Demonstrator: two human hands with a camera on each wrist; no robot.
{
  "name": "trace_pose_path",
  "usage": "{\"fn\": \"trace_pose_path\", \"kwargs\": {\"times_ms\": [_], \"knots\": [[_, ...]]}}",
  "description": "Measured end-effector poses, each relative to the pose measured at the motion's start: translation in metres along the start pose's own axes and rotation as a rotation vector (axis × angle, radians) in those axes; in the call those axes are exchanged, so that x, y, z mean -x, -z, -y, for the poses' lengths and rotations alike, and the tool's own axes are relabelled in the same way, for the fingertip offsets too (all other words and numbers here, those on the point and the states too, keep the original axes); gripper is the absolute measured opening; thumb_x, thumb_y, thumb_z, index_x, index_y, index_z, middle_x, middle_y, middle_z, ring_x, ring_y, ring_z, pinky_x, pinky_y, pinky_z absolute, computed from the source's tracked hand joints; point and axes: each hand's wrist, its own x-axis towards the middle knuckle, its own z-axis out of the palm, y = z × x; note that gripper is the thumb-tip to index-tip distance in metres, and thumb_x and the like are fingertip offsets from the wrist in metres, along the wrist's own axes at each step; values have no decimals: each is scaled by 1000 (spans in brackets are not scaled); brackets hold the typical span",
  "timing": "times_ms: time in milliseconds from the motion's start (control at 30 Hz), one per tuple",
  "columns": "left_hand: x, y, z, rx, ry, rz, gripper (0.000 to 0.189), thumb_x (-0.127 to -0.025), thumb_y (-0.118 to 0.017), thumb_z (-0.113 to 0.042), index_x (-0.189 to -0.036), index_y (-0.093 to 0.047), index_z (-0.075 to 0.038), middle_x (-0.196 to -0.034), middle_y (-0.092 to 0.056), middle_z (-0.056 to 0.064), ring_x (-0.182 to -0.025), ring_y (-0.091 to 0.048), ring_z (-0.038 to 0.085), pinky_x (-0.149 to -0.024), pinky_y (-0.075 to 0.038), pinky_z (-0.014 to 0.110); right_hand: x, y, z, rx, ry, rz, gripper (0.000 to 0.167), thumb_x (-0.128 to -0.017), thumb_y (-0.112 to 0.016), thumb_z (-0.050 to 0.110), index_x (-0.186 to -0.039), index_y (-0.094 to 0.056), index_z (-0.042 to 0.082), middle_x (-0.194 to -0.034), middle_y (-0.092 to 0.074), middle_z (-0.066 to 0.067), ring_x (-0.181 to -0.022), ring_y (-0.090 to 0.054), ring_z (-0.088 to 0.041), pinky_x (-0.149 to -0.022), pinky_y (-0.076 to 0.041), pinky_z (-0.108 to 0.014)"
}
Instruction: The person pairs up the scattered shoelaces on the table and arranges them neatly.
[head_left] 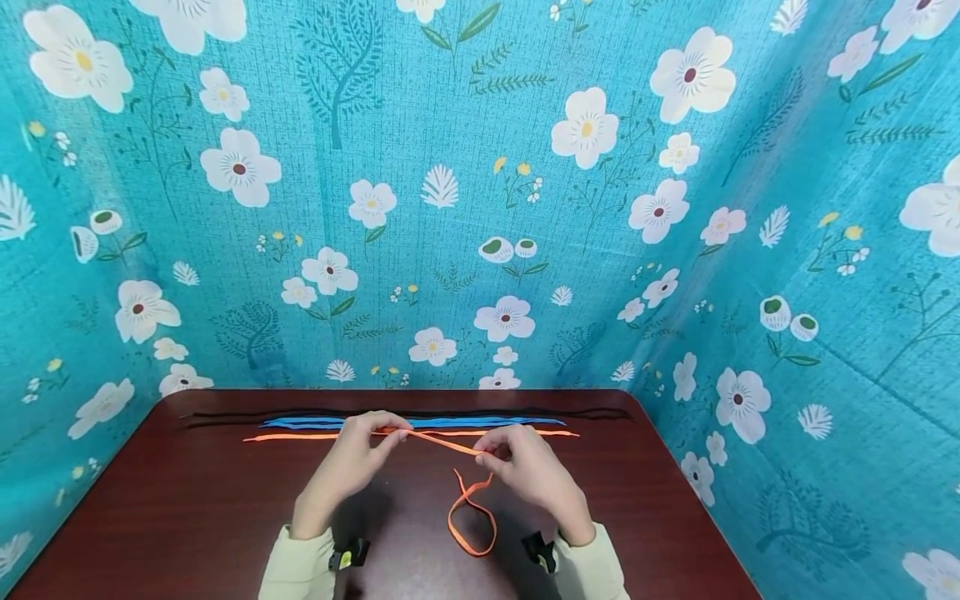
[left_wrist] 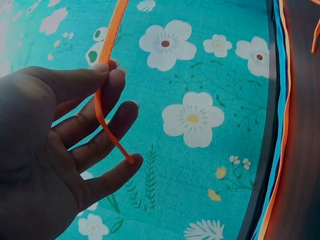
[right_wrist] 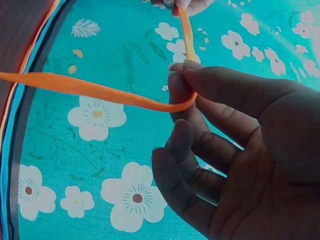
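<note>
An orange shoelace runs taut between my two hands above the table. My left hand pinches it between thumb and forefinger; in the left wrist view the short end of the lace hangs across the other fingers to the little fingertip. With thumb and forefinger my right hand pinches the lace further along. From there the rest of the lace hangs down, and in the head view a loop of it shows below the right hand, its end crossing over itself.
Along the table's back edge another orange lace, several blue laces and dark laces lie stretched side by side. The dark red table meets a flowered teal cloth at the back and right.
</note>
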Motion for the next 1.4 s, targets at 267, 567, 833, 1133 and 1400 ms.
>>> {"fn": "trace_pose_path", "kwargs": {"times_ms": [267,567,833,1133,1400], "knots": [[4,13,6,-43,-18,-97,12,-91,-76,-9,-101,-80,-14,-102,-76,2,-102,-67,26,-93,-54,52,3,11,-5,-23,-19,-15,6,-93,-74,14,-97,-78,17,-78,-67,10,-66,-58,-9,-59,-50,-26],[9,25,14,-75,-2,-157,14,-92,-75,-9,-105,-79,-10,-105,-76,7,-105,-66,30,-94,-53,55,7,19,-12,-11,-22,-75,4,-92,-75,14,-94,-79,17,-78,-69,6,-67,-57,-9,-61,-49,-25],[12,35,22,-117,29,-208,16,-90,-77,-9,-106,-79,-6,-105,-75,11,-108,-66,34,-93,-54,57,10,25,-18,7,-60,-116,3,-91,-77,18,-94,-79,19,-81,-69,10,-70,-57,-10,-61,-50,-26],[16,46,29,-130,29,-296,12,-89,-78,-7,-100,-78,-5,-98,-75,13,-102,-65,33,-89,-52,57,16,33,-24,-44,-113,-137,8,-91,-77,12,-95,-79,18,-87,-72,6,-71,-59,-14,-60,-52,-28],[21,54,34,-123,82,-409,10,-92,-76,-11,-98,-77,-4,-100,-74,16,-103,-63,33,-91,-49,53,20,42,-30,-23,-101,-170,7,-90,-78,13,-94,-80,19,-86,-73,5,-75,-57,-15,-62,-51,-28]]}}
